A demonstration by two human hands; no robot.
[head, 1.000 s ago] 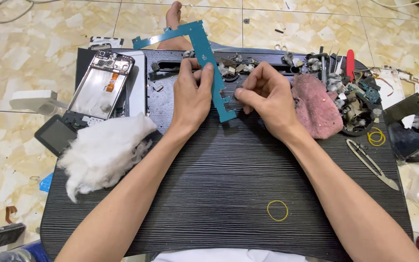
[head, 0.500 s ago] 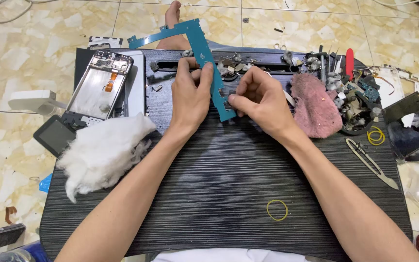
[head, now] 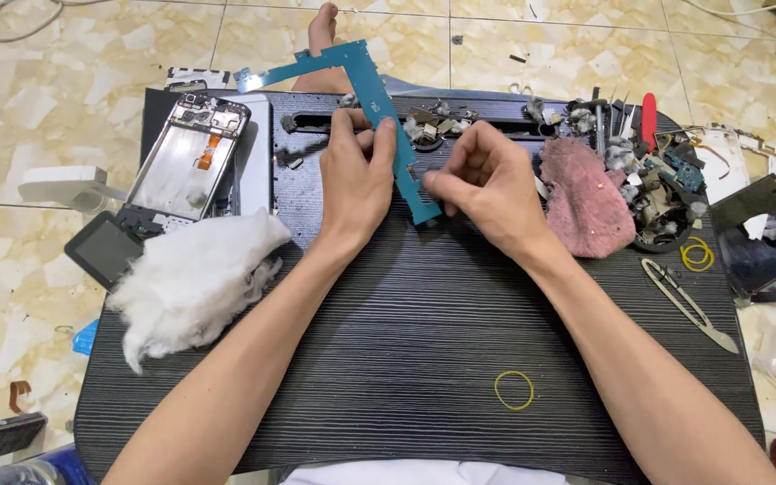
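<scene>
The left hand (head: pixel 357 175) is lying over the middle of a blue-green L-shaped circuit board (head: pixel 379 103), its thumb and fingers closed on the board's long arm, so the stretch under the palm is hidden. The right hand (head: pixel 487 180) is curling its fingers together at the board's near end, beside the lower tip; whether the fingertips are pinching a small part or only touching the board is too fine to make out. The board is standing tilted over the far middle of the black ribbed table (head: pixel 406 359), its short arm reaching left above an opened phone frame (head: pixel 186 157).

Just right of the right hand a pink cloth (head: pixel 586 193) is lying against a heap of small phone parts (head: pixel 657 184) that is too cluttered to sort out, with a red-handled tool (head: pixel 648 117) at its far edge. A wad of white cotton (head: pixel 195 274) is covering the near end of the phone frame and part of a dark screen (head: pixel 101 247) hanging off the table's left edge. Metal tweezers (head: pixel 689 305) and a yellow rubber band (head: pixel 514 391) are lying on the near right of the table. A bare foot (head: pixel 321 36) is showing beyond the far edge, partly behind the board.

Compared with half a second ago, the right hand is sitting slightly lower and nearer the board's tip, and the board is tilting a little more; the left hand's grip is looking unchanged.
</scene>
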